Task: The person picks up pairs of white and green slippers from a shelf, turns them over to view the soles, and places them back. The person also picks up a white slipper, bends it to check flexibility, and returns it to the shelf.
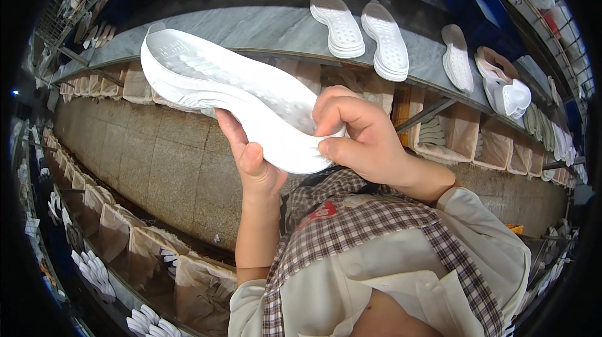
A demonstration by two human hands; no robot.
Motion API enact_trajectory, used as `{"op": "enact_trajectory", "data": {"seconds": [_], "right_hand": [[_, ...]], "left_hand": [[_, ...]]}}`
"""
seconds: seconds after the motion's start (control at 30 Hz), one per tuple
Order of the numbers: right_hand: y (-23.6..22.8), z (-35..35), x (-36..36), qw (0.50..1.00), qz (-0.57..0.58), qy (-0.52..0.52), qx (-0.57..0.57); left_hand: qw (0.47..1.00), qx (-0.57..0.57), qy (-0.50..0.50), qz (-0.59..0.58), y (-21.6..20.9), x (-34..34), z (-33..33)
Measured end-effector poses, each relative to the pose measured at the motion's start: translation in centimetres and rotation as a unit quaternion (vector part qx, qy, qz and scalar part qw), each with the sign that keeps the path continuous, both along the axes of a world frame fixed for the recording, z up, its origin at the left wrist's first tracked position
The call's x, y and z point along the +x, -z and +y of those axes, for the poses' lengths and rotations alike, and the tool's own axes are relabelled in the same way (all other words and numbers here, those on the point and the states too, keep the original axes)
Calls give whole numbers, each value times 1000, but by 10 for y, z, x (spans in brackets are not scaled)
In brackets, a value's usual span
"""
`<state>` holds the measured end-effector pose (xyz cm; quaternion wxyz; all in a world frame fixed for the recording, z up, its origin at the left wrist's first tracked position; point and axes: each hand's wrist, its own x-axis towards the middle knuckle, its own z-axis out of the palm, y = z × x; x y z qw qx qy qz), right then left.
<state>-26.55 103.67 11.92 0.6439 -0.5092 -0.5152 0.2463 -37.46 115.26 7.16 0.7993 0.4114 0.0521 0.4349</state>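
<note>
A white shoe sole (251, 80) with a raised rim and a dimpled inner face is held up in front of me, its far end pointing to the upper left. My left hand (251, 155) supports it from underneath, thumb showing at the side and the other fingers partly hidden beneath. My right hand (364, 136) pinches the rim at the near right end, thumb outside and bent fingers inside. Past it, on the grey bench, lie a pair of white soles, the left one (338, 23) and the right one (384, 41).
A grey bench (263, 26) crosses ahead, with a single sole (458, 58) and a beige-and-white piece (505, 89) at its right. A blue crate (480, 5) stands behind. Cloth-lined bins (448, 136) hang below. More lined bins (204, 287) and bundled white soles (94, 274) lie at lower left.
</note>
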Motion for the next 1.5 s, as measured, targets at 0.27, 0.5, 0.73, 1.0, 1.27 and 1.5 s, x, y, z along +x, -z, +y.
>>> {"op": "enact_trajectory", "data": {"seconds": [0.27,0.5,0.73,1.0,1.27,1.5], "right_hand": [[3,0,0,1000,-10,-17,7],[3,1,-3,999,24,-10,-20],[9,4,-3,997,60,-31,-33],[4,2,-7,999,17,-33,-9],[2,-9,-2,999,-32,-41,-16],[2,-50,58,924,-302,235,-5]], "left_hand": [[1000,6,-16,2,2,2,-1],[1000,1,-16,13,3,1,-1],[998,33,-51,16,3,-1,-3],[1000,9,-23,3,5,-3,0],[999,-37,11,12,12,3,-3],[932,-202,283,-99,31,21,-4]]}}
